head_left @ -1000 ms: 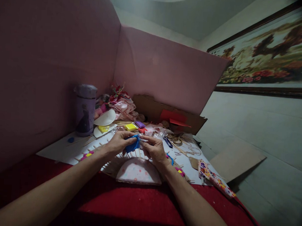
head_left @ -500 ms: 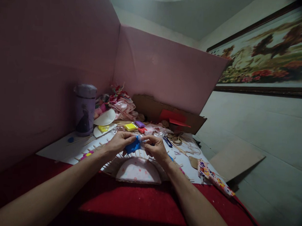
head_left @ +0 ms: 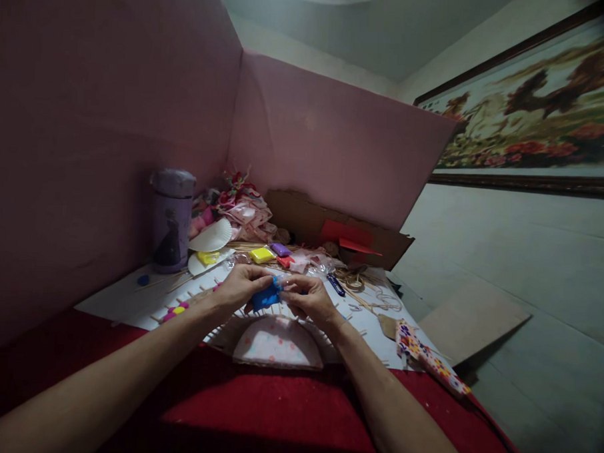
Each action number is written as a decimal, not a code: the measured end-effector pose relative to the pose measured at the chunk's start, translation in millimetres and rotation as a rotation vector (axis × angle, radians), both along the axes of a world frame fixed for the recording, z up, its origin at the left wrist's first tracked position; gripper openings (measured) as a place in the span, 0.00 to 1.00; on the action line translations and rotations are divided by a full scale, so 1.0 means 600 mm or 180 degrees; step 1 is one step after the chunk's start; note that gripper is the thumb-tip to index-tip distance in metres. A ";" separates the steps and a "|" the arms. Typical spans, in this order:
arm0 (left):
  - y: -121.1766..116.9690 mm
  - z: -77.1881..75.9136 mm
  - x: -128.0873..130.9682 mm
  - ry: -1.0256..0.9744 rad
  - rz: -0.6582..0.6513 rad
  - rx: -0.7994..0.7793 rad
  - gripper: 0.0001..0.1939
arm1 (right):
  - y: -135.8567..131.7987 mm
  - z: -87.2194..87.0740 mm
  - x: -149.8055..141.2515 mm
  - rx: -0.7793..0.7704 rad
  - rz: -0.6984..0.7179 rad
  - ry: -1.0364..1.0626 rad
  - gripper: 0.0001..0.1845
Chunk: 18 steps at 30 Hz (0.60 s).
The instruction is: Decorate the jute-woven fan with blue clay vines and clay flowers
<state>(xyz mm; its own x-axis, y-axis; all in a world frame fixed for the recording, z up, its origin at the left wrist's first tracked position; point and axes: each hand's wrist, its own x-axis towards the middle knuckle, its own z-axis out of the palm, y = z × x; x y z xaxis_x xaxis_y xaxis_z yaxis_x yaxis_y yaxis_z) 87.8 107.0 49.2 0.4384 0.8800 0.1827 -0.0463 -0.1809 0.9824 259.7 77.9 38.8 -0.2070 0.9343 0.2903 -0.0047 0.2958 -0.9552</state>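
Note:
A small packet of blue modelling clay (head_left: 265,298) in clear plastic is held up above the white sheet. My left hand (head_left: 240,285) is closed on the packet's left side, thumb on top. At its right end, my right hand (head_left: 313,298) pinches the clear wrapper (head_left: 282,286) between thumb and fingers. Directly below lies a half-round craft piece (head_left: 278,342) with pale flower-print covering and thin sticks fanning out from it. A pink flower with a yellow centre (head_left: 177,310) sits by the sticks near my left forearm, which hides part of the fan.
Yellow (head_left: 261,255) and purple (head_left: 279,249) clay packets lie behind my hands. A purple cylinder (head_left: 172,221) stands at the left near folded paper plates (head_left: 211,236). A dark blue cutter (head_left: 336,285) and a glue gun in flowered wrapping (head_left: 431,359) lie to the right. Pink panels rise behind.
My right hand's fingers have shifted slightly at the wrapper end, drawing closer together. The blue packet stays in nearly the same place in my left hand.

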 end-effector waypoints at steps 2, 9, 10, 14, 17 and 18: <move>0.000 0.000 0.002 -0.0016 0.0033 0.0012 0.22 | -0.001 0.003 0.001 0.0009 0.0085 -0.0044 0.15; 0.000 0.003 0.004 -0.0143 0.0207 0.0063 0.20 | -0.004 0.011 -0.003 0.0288 -0.0161 -0.0239 0.12; 0.000 0.004 0.003 -0.0137 0.0235 0.0077 0.19 | -0.003 0.010 -0.003 0.0363 -0.0267 -0.0274 0.12; 0.003 0.005 0.002 -0.0136 0.0357 0.0181 0.15 | 0.001 0.003 -0.005 0.0746 -0.0626 -0.0624 0.12; 0.006 0.002 0.003 -0.0326 0.0509 0.0317 0.11 | 0.000 0.002 -0.006 0.0779 -0.0603 -0.0830 0.09; 0.007 0.001 0.004 -0.0385 0.0539 0.0365 0.11 | -0.001 0.003 -0.007 0.0712 -0.0542 -0.0825 0.08</move>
